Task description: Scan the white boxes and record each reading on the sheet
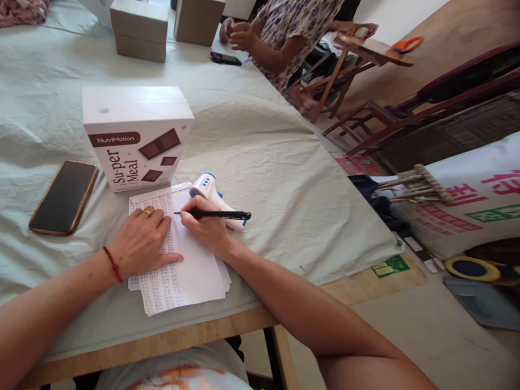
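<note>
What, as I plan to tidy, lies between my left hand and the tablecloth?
Sheets of paper, under most of the left hand, show in the head view.

White box (pixel 162 122), front face: "NutriMotion" on brown band (pixel 136 137); below it "Su-per Meal", set sideways. Paper sheets (pixel 195 273): dense handwritten columns, too small to read. White sack (pixel 487 216): large pink characters, not legible with certainty.

Creased matt cloth (pixel 280 157) covers the bench (pixel 162 340), its near edge plain wood. The paper sheets (pixel 199 271) look smooth and matt, the pen (pixel 233 215) glossy plastic, the thermometer (pixel 206 185) smooth plastic. Left, a phone (pixel 63 197) has a glossy glass face; the carton (pixel 140 124) is smooth card, the far boxes (pixel 139 38) matt cardboard.
</note>
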Available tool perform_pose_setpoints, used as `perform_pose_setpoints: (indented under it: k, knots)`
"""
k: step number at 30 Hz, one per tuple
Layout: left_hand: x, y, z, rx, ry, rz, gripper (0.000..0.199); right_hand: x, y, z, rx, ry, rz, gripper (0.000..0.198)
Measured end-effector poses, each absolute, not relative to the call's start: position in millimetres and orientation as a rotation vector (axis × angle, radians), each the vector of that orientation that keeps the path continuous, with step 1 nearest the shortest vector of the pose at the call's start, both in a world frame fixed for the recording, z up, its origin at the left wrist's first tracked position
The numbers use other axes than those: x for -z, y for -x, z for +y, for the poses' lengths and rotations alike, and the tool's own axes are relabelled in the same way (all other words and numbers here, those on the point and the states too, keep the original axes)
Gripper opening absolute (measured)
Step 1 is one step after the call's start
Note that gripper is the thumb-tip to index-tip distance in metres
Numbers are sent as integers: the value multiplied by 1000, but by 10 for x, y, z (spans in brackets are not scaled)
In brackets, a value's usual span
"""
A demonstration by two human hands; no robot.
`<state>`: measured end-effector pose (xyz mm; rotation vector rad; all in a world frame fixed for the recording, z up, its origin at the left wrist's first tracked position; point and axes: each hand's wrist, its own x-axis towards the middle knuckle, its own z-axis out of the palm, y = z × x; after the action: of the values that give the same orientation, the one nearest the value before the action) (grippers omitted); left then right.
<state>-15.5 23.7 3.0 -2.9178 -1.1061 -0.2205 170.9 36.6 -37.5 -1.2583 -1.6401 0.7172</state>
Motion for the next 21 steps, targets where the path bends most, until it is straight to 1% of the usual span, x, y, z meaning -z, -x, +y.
perform_pose_setpoints:
  k: [5, 17, 21]
  knots:
    - [-21, 149, 234, 203, 2901, -1111, 64, 369, -1704, 361, -712, 1258, -1641, 9]
    - [-28, 157, 238, 226, 2916, -1101, 59, 359, -1716, 359, -704, 1276, -1666, 10]
    - [-28, 152, 237, 212, 2905, -1114, 62, 361, -1733, 368, -732, 1274, -1643, 11]
